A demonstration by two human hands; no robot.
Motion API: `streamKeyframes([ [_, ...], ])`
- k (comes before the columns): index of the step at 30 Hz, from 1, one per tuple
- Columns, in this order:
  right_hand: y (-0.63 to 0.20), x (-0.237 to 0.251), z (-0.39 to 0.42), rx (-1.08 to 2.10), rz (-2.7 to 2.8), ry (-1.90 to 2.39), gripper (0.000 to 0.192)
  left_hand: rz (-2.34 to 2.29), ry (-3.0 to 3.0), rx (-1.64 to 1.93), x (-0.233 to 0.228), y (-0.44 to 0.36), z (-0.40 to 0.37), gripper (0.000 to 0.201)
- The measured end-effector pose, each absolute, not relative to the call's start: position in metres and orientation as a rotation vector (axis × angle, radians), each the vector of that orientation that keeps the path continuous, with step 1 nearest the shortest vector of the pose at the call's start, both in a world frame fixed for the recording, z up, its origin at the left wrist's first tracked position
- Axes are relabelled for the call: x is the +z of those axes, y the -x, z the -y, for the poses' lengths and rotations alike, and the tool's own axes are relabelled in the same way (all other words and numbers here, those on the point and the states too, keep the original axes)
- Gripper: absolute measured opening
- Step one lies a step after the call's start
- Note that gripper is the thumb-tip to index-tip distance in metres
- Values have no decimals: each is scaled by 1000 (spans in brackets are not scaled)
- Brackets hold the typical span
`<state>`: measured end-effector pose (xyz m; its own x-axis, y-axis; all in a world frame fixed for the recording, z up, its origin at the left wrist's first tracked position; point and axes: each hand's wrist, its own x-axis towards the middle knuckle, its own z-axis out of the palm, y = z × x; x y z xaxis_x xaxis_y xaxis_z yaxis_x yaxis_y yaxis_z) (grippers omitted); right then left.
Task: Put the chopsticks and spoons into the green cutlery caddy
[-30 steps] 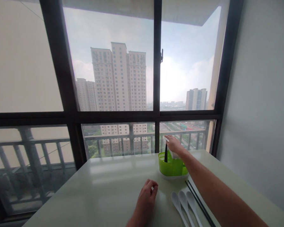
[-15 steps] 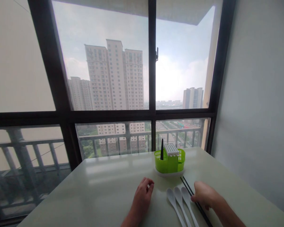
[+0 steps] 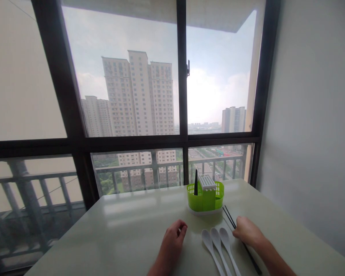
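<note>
Right hand [image 3: 247, 232] sits on the black chopsticks [image 3: 229, 217] lying on the table [image 3: 126, 234], grip curled over them, their tips poking out toward the green caddy [image 3: 205, 199]. Three white spoons [image 3: 217, 245] lie side by side just left of that hand. Left hand [image 3: 172, 239] rests on the table, loosely fisted, holding nothing. One black stick [image 3: 196, 182] stands upright in the caddy.

Head view over table [image 3: 132, 230] (windowward)
</note>
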<state>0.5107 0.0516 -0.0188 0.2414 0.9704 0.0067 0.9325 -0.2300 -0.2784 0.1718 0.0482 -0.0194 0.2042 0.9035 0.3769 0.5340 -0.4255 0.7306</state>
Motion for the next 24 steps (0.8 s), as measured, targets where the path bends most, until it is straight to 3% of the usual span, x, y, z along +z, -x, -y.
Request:
streamKeyframes([
  [7, -498, 21, -39, 219, 1744, 2142, 10, -1277, -2048, 1081, -21, -172, -47, 30],
  [14, -416, 63, -38, 214, 1836, 1750, 13, -900, -1817, 1034, -22, -178, -47, 47],
  [18, -370, 41, -51, 277, 1782, 1802, 9, -741, -1828, 935, -31, -189, -46, 55],
  [24, -351, -14, -60, 378, 1722, 1930, 15, -1150, -2064, 813, -45, -200, -38, 57],
])
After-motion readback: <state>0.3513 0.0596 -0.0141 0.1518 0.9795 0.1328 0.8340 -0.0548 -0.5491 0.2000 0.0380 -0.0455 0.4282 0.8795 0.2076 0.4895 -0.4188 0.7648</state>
